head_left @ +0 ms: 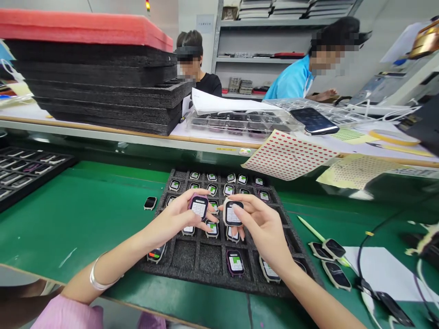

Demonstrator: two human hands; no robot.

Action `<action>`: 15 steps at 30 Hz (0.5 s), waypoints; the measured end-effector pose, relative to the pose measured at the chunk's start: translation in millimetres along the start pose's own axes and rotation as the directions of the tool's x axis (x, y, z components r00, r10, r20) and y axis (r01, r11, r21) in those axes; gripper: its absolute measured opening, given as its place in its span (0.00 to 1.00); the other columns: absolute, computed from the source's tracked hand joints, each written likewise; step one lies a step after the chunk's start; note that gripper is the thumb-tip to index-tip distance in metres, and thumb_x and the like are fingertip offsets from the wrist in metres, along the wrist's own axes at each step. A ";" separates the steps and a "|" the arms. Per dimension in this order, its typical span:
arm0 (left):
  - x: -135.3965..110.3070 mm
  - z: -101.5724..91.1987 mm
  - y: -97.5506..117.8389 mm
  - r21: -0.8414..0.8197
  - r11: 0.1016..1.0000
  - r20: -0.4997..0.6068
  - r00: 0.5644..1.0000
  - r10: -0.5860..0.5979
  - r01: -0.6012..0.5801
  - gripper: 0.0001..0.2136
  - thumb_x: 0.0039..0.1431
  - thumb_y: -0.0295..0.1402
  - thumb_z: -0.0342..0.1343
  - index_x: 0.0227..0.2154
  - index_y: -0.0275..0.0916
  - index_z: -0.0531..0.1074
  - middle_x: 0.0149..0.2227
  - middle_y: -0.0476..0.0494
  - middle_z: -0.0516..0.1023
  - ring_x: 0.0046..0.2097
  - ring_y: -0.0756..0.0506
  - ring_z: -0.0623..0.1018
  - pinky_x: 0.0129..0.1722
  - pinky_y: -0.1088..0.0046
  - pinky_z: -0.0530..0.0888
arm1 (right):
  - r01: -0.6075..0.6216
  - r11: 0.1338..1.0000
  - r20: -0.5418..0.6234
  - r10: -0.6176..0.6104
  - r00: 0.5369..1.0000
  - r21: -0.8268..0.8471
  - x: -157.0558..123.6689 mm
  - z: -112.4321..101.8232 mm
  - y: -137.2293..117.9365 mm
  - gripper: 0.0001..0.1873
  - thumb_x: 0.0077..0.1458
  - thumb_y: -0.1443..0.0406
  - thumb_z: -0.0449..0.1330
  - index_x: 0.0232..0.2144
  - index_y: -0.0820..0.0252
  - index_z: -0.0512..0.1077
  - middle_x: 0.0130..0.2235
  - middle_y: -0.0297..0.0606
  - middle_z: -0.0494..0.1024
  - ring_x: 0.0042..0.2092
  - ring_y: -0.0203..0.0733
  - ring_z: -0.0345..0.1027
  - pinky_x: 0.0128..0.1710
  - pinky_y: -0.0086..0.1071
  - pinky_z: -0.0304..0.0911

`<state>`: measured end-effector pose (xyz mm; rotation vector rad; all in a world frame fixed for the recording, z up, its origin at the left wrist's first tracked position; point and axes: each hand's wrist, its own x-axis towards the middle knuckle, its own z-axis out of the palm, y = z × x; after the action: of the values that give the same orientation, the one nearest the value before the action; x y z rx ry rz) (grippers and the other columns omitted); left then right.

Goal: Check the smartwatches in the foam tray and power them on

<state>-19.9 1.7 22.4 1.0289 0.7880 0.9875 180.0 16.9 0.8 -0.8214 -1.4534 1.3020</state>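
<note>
My left hand (187,214) grips a purple-cased smartwatch (199,206), its lit screen showing a white grid. In my right hand (259,219) is a silver-cased smartwatch (233,213), and the thumb lies on its screen. Both hands are above a black foam tray (211,257) with square compartments. Several smartwatches sit in it, many with green and white screens, among them a purple one (235,263) in the front row. Two front compartments left of that one hold nothing. My hands hide part of the tray's middle.
A single watch (150,203) lies left of the tray. Several dark-screened watches (336,274), a green pen (310,228) and cables are at the right. Another filled tray (30,169) stands far left. The raised shelf bears stacked foam trays (103,82) and a phone (313,120). Two people work behind.
</note>
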 end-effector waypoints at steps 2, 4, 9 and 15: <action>-0.6 0.3 -1.2 0.024 0.999 0.030 0.999 0.029 -0.030 0.18 0.55 0.28 0.55 0.49 0.38 0.65 0.41 0.39 0.74 0.44 0.40 0.77 0.41 0.61 0.77 | -0.003 1.000 -0.016 0.003 1.000 -0.024 -0.7 0.8 -1.9 0.08 0.60 0.63 0.60 0.42 0.57 0.71 0.30 0.34 0.74 0.20 0.30 0.65 0.17 0.22 0.59; -1.0 1.0 -1.6 0.052 0.997 0.047 0.997 0.054 -0.057 0.16 0.58 0.31 0.55 0.50 0.38 0.65 0.40 0.39 0.74 0.43 0.41 0.77 0.40 0.62 0.78 | 0.003 0.999 -0.012 -0.003 1.000 -0.036 -1.7 0.9 -4.1 0.07 0.60 0.62 0.60 0.42 0.56 0.72 0.32 0.34 0.74 0.21 0.30 0.67 0.17 0.22 0.60; -0.8 3.5 0.5 0.109 0.988 0.004 0.994 0.107 -0.107 0.15 0.60 0.36 0.55 0.48 0.36 0.66 0.36 0.41 0.74 0.40 0.42 0.77 0.33 0.67 0.79 | 0.019 1.000 0.036 -0.019 0.999 -0.017 -5.9 1.4 -7.9 0.08 0.62 0.62 0.57 0.44 0.53 0.72 0.29 0.33 0.74 0.24 0.34 0.70 0.19 0.23 0.63; -2.8 2.8 1.2 0.024 0.993 -0.002 0.994 0.112 -0.112 0.15 0.59 0.31 0.53 0.49 0.36 0.66 0.38 0.40 0.74 0.41 0.41 0.78 0.34 0.66 0.78 | 0.005 1.000 0.037 -0.005 0.999 0.001 -10.9 5.6 -9.0 0.15 0.62 0.63 0.57 0.50 0.54 0.71 0.31 0.36 0.76 0.26 0.35 0.71 0.20 0.23 0.64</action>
<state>-18.8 -1.6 24.8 1.1016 0.7527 1.0781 178.9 3.3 7.4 -0.7968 -1.4835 1.3206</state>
